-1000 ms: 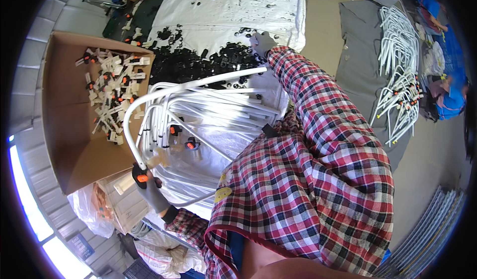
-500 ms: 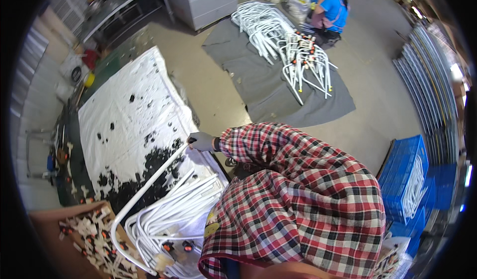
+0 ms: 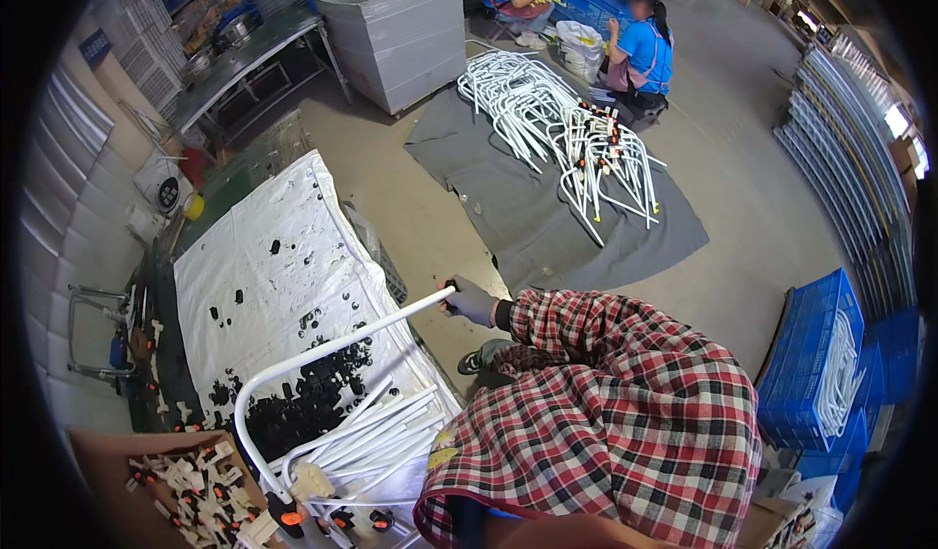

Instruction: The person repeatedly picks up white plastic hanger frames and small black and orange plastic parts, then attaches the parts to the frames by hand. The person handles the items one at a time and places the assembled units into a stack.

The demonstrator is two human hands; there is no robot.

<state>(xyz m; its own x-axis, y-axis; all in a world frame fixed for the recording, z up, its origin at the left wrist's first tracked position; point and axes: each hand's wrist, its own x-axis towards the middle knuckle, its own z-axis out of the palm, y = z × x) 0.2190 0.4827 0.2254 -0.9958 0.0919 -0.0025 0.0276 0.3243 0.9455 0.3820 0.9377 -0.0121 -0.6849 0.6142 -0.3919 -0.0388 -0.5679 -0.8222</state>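
- Where the plaid sleeve (image 3: 625, 373) ended, the gloved right hand (image 3: 473, 301) was wrapped tight around one end of a bent white tube (image 3: 322, 354), fingers curled fully about it, out past the right edge of the bench.
- That tube ran from the fist down and left over the bench, curved sharply near the front edge, and ended at an orange-and-black fitting (image 3: 288, 517).
- Whether the left hand (image 3: 311, 481) was gripping or merely resting I could not tell; it showed only as a pale glove beside the tube's lower end, at the front of the bench.
- Under the tube lay a bundle of white tubes (image 3: 391, 437), touching one another, toward the bench's front right corner.
- Just beyond them a heap of small black parts (image 3: 303, 407) spread over the white sheet (image 3: 264, 275) covering the bench.
- At the front left corner stood a cardboard box (image 3: 107, 471) of white clips.
- Well apart, on the floor, more white tubes (image 3: 557, 129) lay on a grey mat (image 3: 528, 217), with a person in blue (image 3: 645, 51) crouched at its far edge.
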